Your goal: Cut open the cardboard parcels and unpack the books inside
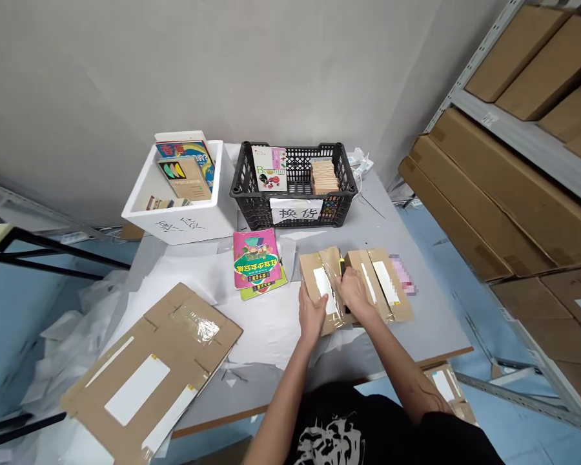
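A taped cardboard parcel (319,271) with a white label lies on the grey table (430,329). My left hand (311,318) rests flat against its near left edge, fingers together. My right hand (354,292) is closed round a small yellow-and-black tool (341,265), likely a cutter, set on the gap between this parcel and a second labelled parcel (385,284) to the right. The tool's tip is hidden by my fingers.
A pink book (255,257) lies on a green one left of the parcels. Behind stand a black basket (294,187) with books and a white foam box (186,194) with books. A flattened carton (150,368) overhangs the near left. Shelves with cartons (513,194) stand right.
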Available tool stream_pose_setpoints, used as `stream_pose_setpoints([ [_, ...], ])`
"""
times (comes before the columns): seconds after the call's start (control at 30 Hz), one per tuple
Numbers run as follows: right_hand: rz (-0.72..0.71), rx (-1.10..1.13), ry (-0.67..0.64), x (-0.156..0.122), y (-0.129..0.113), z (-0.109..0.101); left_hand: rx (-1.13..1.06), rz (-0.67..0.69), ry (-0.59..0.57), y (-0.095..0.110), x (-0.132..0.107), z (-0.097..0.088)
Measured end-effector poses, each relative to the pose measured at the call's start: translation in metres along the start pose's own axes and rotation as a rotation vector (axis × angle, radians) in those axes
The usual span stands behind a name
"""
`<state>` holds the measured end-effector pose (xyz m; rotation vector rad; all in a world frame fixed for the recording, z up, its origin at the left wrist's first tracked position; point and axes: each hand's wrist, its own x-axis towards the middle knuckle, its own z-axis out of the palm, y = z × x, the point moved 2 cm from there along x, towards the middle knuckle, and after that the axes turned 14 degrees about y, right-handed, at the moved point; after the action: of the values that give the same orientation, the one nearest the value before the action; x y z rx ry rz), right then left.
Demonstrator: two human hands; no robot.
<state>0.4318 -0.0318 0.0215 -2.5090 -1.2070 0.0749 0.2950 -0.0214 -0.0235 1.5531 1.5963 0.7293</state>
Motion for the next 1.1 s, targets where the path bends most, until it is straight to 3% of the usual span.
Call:
stream_pose_setpoints([
  [0.1, 0.018, 0.047, -0.028, -0.007, 0.009, -0.002, 0.124, 0.019, 0.064, 0.015, -0.009, 0.002],
  [0.27, 0.044, 0.143, -0.121, -0.014, 0.013, -0.006, 0.231, -0.027, 0.056, 0.033, -0.008, 0.005],
  [0.47, 0.078, 0.285, -0.237, -0.028, 0.012, -0.02, 0.323, -0.054, 0.101, 0.038, -0.001, -0.025],
  [0.67, 0.241, 0.813, -0.444, -0.101, 0.015, -0.021, 0.498, 0.14, 0.148, 0.034, -0.009, -0.075],
  [0.83, 0.468, 1.12, -0.846, -0.155, 0.009, -0.011, 0.725, 0.348, 0.071, 0.006, -0.03, -0.092],
  [0.97, 0.515, 1.1, -0.988, -0.143, 0.017, -0.019, 0.925, 0.359, -0.011, -0.001, -0.039, -0.077],
  [1.1, 0.417, 0.949, -0.934, -0.103, 0.043, -0.028, 0.998, 0.389, -0.168, 0.005, -0.033, -0.062],
])
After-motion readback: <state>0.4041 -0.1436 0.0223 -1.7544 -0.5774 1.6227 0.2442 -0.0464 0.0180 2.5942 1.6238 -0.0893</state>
